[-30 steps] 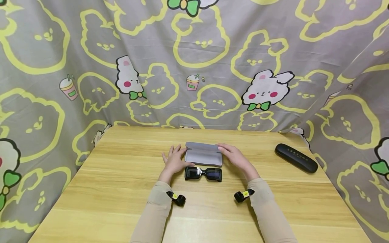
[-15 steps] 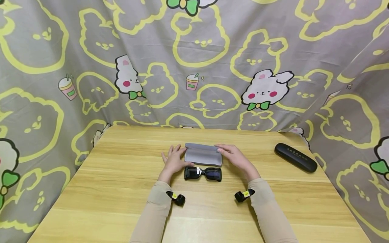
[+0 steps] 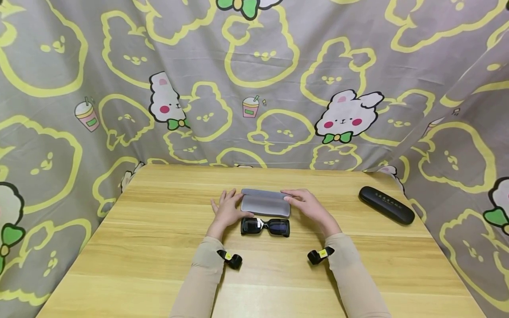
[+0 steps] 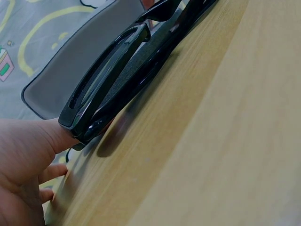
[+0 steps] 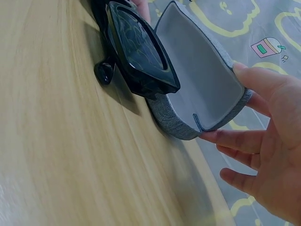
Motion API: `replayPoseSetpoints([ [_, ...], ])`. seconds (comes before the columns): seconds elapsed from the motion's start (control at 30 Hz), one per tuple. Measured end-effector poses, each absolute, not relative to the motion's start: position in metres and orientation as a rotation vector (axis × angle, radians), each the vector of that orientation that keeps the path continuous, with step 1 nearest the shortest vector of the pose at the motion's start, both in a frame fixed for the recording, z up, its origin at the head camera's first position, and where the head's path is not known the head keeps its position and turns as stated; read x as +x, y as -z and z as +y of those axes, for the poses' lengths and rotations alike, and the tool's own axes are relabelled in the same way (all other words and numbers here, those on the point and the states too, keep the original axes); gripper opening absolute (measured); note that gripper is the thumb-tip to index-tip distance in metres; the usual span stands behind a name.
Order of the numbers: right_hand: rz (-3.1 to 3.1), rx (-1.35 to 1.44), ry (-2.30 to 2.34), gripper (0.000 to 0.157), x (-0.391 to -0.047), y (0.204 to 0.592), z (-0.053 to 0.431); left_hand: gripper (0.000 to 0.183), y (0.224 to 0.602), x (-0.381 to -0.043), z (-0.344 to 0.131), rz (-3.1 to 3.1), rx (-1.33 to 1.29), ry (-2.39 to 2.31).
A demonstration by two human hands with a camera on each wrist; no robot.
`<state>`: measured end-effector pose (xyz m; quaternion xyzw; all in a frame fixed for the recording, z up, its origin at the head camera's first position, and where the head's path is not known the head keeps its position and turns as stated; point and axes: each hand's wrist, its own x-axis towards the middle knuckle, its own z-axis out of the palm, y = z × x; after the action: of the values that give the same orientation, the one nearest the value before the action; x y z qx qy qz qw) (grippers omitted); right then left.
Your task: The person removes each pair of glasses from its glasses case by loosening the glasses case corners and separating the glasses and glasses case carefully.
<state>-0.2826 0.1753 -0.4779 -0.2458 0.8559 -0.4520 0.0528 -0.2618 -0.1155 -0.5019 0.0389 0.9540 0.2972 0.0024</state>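
A grey glasses case (image 3: 265, 206) lies open on the table, its pale lining showing and its lid raised at the far side. My right hand (image 3: 309, 206) pinches the lid's right end, the thumb on its rim and a finger behind, as the right wrist view shows. At the case's left end, my left hand (image 3: 228, 211) holds it with the thumb near the front corner and the index finger toward the back. Black sunglasses (image 3: 277, 227) rest just in front of the case. In the left wrist view, the sunglasses (image 4: 113, 80) partly hide the thumb.
A black hard case (image 3: 385, 205) with small lettering lies near the right edge of the wooden table (image 3: 151, 247). Grey patterned curtains (image 3: 278, 88) hang behind and along both sides.
The lid's far edge has tipped slightly toward me, with the right hand's fingers following it. The left hand, the sunglasses and the black case stay in place.
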Motion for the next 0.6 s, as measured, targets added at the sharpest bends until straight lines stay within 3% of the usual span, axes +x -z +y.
replayPoseSetpoints([
  [0.6, 2.666, -0.714, 1.337, 0.041, -0.2793, 0.4788, 0.1783, 0.089, 0.5013, -0.2612, -0.1154, 3.002, 0.121, -0.928],
])
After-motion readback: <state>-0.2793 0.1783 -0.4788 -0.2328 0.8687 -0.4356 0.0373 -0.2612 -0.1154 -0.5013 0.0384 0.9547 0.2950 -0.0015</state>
